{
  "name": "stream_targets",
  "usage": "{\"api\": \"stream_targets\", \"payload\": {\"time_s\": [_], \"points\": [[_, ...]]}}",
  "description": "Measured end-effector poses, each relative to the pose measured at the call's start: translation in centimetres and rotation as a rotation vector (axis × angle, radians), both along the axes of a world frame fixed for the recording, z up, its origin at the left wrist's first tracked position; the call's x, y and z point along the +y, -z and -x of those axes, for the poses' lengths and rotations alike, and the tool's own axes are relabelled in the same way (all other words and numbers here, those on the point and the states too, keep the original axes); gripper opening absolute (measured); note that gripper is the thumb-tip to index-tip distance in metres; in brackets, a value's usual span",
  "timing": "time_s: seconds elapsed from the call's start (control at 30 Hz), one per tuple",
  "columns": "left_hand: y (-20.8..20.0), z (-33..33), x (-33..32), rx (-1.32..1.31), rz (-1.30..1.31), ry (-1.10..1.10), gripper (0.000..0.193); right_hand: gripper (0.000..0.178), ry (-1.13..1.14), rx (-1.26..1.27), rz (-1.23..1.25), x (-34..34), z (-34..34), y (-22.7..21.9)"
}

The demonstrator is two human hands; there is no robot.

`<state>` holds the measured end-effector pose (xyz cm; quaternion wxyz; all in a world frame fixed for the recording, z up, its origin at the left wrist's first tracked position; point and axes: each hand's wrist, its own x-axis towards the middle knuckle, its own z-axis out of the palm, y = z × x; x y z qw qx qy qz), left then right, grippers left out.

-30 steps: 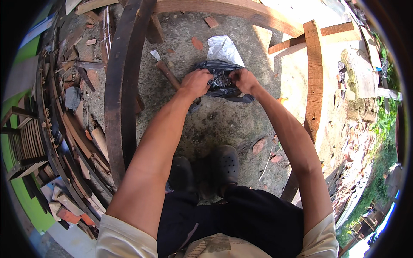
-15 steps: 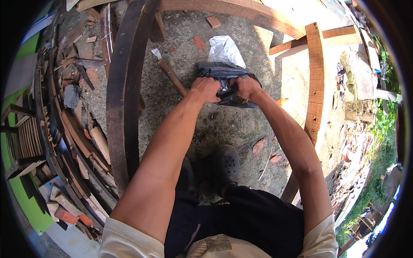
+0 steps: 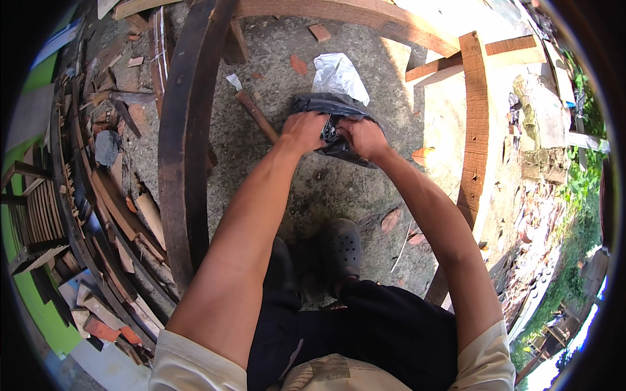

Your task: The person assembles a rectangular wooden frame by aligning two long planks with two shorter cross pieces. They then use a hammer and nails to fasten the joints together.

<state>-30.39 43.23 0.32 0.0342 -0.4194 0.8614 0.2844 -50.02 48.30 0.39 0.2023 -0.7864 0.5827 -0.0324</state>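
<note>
A crumpled black plastic bag (image 3: 339,103) lies on the concrete, its mouth spread and small shiny bits showing inside. My left hand (image 3: 305,130) is closed on the bag's left edge. At the opening, my right hand (image 3: 365,137) has its fingers curled into the mouth; whether they pinch the bag or something in it is hidden. A white plastic bag (image 3: 339,75) rests just beyond the black one. To the left, a wooden handle (image 3: 255,116) lies aslant, its near end by my left wrist.
A dark wooden beam (image 3: 186,137) stands at my left, and a lighter timber post (image 3: 475,124) at my right. Another beam (image 3: 352,16) crosses at the far side. Scrap planks (image 3: 117,202) pile up at far left. My shoe (image 3: 342,247) is below the bag.
Both hands and the black bag have shifted slightly left in the picture. My right hand has moved closer to the left one, narrowing the gap over the bag's mouth.
</note>
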Motion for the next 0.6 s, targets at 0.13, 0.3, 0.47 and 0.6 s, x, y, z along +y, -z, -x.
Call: {"api": "stream_targets", "payload": {"time_s": [0.13, 0.3, 0.47, 0.6], "points": [[2.0, 0.3, -1.3, 0.288, -0.139, -0.353, 0.034, 0.018, 0.409, -0.535, -0.154, -1.4, -0.3, -0.5], [0.5, 0.3, -2.4, 0.589, -0.628, -0.613, 0.024, 0.023, 0.577, -0.945, -0.452, -2.5, -0.2, -2.8], [-2.8, -0.2, -2.1, 0.659, -0.863, -0.675, 0.028, 0.026, 0.561, -0.978, -0.476, -2.5, -0.1, -4.1], [-3.9, -0.3, -2.0, 0.657, -0.865, -0.647, 0.028, 0.027, 0.57, -1.002, -0.476, -2.3, -0.3, -4.5]]}}
